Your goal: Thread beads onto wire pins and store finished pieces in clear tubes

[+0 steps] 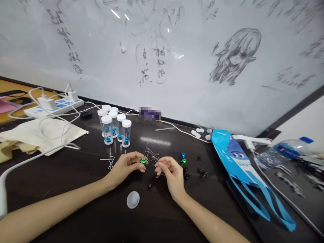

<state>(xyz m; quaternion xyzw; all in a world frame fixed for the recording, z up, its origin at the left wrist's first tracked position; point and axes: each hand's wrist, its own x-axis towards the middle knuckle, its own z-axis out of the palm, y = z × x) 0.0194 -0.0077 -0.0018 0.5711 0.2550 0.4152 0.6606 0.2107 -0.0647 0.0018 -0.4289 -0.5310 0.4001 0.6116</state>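
My left hand (pixel 129 164) pinches a small shiny green metal part (pixel 143 161) between thumb and fingertips. A thin dark rod rises just above that part. Close by on the right, my right hand (pixel 172 173) has its thumb and fingers pressed together; what they hold is too small to make out. Several thin bent metal rods (pixel 152 155) lie on the table behind and between the hands. A small black part (pixel 149 186) rests below them, and nearer me is a translucent white cup-shaped piece (pixel 133 199).
Several clear tubes with white caps (pixel 126 133) stand at back left, blue parts inside. L-shaped hex keys (pixel 110 162) lie beside my left wrist. Right of my hands are a blue part (pixel 183 155), another green part (pixel 183 162), black pieces (pixel 202 173) and a blue bag (pixel 238 158).
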